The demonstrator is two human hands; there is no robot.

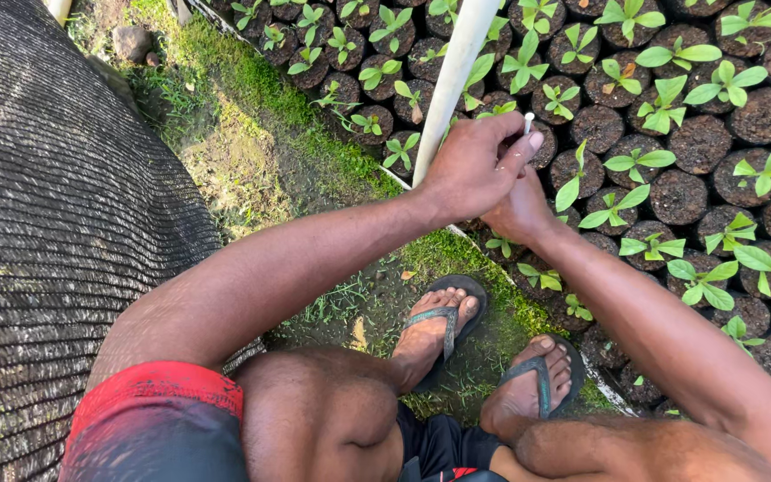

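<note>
Squatting low, the person plants both feet in dark flip-flops on the mossy ground, red shorts nearest the camera. Up from there, the left hand pinches a small white stick between thumb and fingertips, right beside the slanting white pipe. The right hand sits just under it, touching, mostly covered, so its grip cannot be told. Beyond the hands spread rows of dark soil-filled nursery bags with green seedlings. Off to the left lies black shade netting.
</note>
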